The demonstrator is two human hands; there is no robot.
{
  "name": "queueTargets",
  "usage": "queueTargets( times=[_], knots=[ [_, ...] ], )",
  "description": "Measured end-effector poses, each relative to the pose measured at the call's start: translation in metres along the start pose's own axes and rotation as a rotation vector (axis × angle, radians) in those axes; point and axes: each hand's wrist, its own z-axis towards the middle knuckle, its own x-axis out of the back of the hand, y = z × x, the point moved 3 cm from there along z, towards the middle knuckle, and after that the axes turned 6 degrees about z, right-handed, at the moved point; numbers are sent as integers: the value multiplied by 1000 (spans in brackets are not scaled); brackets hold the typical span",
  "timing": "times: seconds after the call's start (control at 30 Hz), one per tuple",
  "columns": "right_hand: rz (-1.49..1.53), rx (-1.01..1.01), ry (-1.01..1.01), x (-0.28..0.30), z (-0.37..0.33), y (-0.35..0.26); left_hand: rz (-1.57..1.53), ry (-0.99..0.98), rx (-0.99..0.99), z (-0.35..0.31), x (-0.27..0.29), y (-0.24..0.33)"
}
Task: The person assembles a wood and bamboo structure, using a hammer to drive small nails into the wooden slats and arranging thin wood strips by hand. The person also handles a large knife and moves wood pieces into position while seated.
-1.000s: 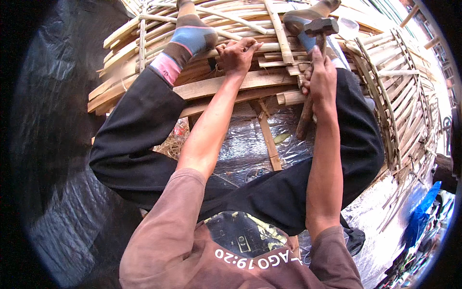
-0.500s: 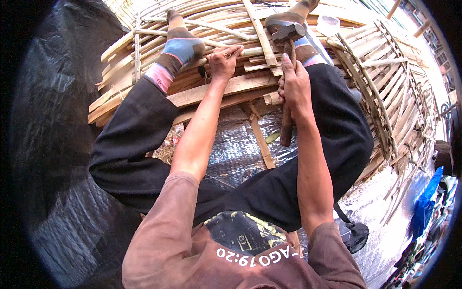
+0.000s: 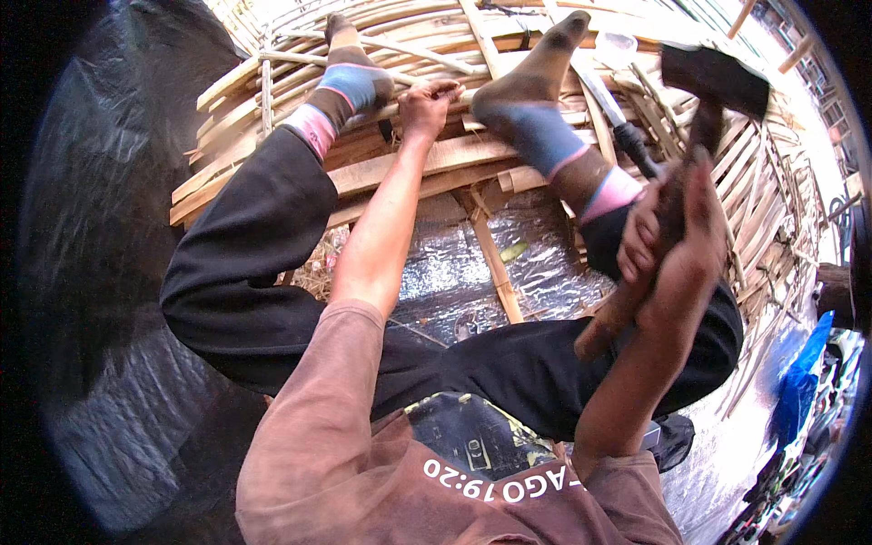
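My right hand (image 3: pixel 670 238) grips the wooden handle of a hammer (image 3: pixel 704 100), raised high at the right with its dark metal head up near the top right. My left hand (image 3: pixel 427 102) reaches forward and pinches something small against a wooden slat (image 3: pixel 454 159) of a bamboo and wood frame (image 3: pixel 272 136); what it holds is too small to make out. Both my socked feet (image 3: pixel 536 100) rest on the frame on either side of the left hand.
A long knife with a dark handle (image 3: pixel 627 136) lies on the slats to the right of my right foot. Black plastic sheeting (image 3: pixel 100 272) covers the ground at left. Blue material (image 3: pixel 799 381) lies at the right edge. Woven bamboo strips (image 3: pixel 772 209) curve round the right.
My right hand has lifted the hammer up and back from the slats toward the right. The view has shifted, and my feet and left hand stay on the frame.
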Motion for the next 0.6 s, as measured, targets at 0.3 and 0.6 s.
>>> queueTargets(
  times=[0.3,0.6],
  knots=[
    [151,124,94,33,-20,-17,70,-44,-136,4,5,-7],
    [114,-50,-65,19,39,-11,76,-8,-51,0,10,2]
  ],
)
